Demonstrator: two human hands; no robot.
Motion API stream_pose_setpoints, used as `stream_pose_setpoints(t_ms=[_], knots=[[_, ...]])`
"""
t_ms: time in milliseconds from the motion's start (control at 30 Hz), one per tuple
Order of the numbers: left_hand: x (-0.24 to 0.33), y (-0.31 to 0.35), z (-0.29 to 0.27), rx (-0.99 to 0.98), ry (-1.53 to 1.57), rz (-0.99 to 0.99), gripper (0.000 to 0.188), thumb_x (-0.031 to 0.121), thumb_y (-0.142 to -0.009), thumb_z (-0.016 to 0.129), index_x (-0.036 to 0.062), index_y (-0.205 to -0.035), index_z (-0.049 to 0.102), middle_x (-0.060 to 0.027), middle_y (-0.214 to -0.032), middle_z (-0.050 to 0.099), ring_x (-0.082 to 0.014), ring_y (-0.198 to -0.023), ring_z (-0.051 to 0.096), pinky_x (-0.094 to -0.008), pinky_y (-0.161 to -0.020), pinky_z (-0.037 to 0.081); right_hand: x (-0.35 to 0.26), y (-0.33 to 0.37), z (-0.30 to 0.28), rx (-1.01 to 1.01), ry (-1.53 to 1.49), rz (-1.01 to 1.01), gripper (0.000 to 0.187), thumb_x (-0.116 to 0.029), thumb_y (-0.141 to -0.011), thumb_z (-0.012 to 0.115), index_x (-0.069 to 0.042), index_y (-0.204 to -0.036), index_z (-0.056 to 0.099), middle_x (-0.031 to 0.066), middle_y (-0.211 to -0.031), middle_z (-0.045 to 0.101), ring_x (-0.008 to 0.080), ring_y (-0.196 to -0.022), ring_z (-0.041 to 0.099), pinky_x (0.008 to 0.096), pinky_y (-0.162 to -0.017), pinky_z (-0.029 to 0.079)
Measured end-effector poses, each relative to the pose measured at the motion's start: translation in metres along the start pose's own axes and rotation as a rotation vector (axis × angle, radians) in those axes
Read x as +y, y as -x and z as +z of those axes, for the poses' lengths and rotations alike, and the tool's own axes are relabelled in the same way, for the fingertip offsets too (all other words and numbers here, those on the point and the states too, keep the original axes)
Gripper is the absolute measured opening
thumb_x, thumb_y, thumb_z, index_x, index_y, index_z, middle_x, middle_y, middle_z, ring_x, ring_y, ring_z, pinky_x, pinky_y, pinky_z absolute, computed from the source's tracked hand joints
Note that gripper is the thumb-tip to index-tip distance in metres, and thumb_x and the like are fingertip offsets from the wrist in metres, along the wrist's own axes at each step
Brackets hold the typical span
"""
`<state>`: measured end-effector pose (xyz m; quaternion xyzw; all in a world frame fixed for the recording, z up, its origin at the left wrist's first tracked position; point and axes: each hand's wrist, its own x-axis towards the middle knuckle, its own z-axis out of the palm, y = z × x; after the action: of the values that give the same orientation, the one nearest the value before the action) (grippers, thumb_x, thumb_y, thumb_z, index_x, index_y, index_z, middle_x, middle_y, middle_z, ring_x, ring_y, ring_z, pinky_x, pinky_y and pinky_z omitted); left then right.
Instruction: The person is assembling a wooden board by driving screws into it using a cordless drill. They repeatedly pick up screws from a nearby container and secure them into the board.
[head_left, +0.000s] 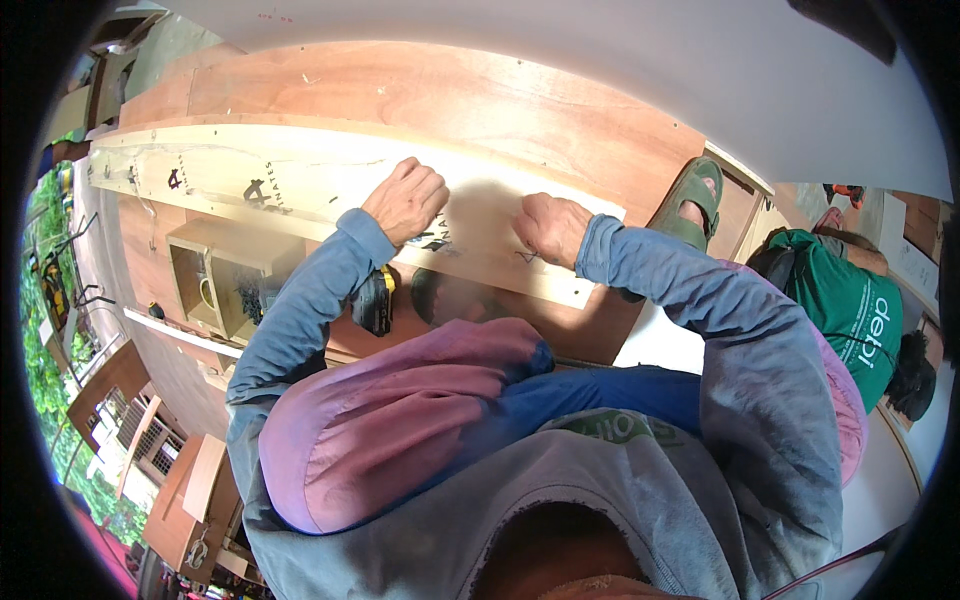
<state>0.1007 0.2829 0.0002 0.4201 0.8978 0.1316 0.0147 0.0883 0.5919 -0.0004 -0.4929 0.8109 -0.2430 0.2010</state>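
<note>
A long pale wooden board (330, 165) with black printed marks lies across a reddish plywood surface (440, 80). My left hand (408, 200) is closed and rests on the board near its middle. Further right, my right hand (552, 228) is also closed, its knuckles close to the board's right part. Whatever the fingers hold, if anything, is hidden. Strong light washes out the wood around both hands, and a shadow falls between them. Below my left wrist, a black and yellow power tool (374, 302) stands by the board's near edge, partly covered by my sleeve.
An open wooden box (205, 285) with dark small pieces sits left of my left forearm. A white panel (600, 40) rises along the far side. My sandalled foot (692, 200) is beside the board's right end. Another person in a green shirt (840, 310) crouches at right.
</note>
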Motion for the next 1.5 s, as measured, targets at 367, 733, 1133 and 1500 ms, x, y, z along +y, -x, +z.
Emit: stream_pose_setpoints(t_ms=[367,733,1133,1500], knots=[[0.007,0.035,-0.010,-0.126,0.007,0.058,0.044,0.008,-0.082,0.069,-0.0026,-0.125,0.061,-0.0186,-0.135,0.059,-0.0355,-0.126,0.056,-0.0514,-0.109,0.046,0.029,0.044,-0.038,-0.038,0.052,-0.281,0.039,-0.017,-0.077,0.074,-0.001,-0.111,0.066,0.0184,-0.108,0.061,0.0347,-0.100,0.063,0.0431,-0.079,0.058],[0.065,0.017,-0.014,-0.102,0.495,-0.264,0.041,0.011,-0.084,0.067,0.0019,-0.124,0.063,-0.0191,-0.134,0.056,-0.0373,-0.118,0.056,-0.0498,-0.102,0.045,0.059,0.101,-0.078,-0.390,-0.151,-0.049,0.050,-0.008,-0.067,0.076,0.002,-0.115,0.066,0.0190,-0.118,0.058,0.0363,-0.115,0.059,0.0422,-0.095,0.054],[0.116,0.038,-0.005,-0.449,-0.167,-0.564,0.064,0.035,-0.098,0.053,0.0119,-0.156,0.037,-0.0216,-0.165,0.023,-0.0439,-0.150,0.023,-0.0695,-0.110,0.028,0.076,0.094,-0.015,-0.121,-0.618,1.077,0.045,-0.035,-0.102,0.061,-0.003,-0.132,0.049,0.0155,-0.109,0.069,0.0238,-0.085,0.068,0.0362,-0.070,0.057],[0.104,0.048,0.003,-0.118,-0.248,-0.540,0.045,0.031,-0.086,0.064,0.0135,-0.127,0.065,-0.0158,-0.154,0.042,-0.0429,-0.137,0.041,-0.0697,-0.103,0.035,0.101,0.088,-0.023,0.110,-0.978,1.251,0.042,-0.037,-0.100,0.064,-0.005,-0.125,0.054,0.0127,-0.113,0.064,0.0244,-0.098,0.064,0.0355,-0.065,0.057]])
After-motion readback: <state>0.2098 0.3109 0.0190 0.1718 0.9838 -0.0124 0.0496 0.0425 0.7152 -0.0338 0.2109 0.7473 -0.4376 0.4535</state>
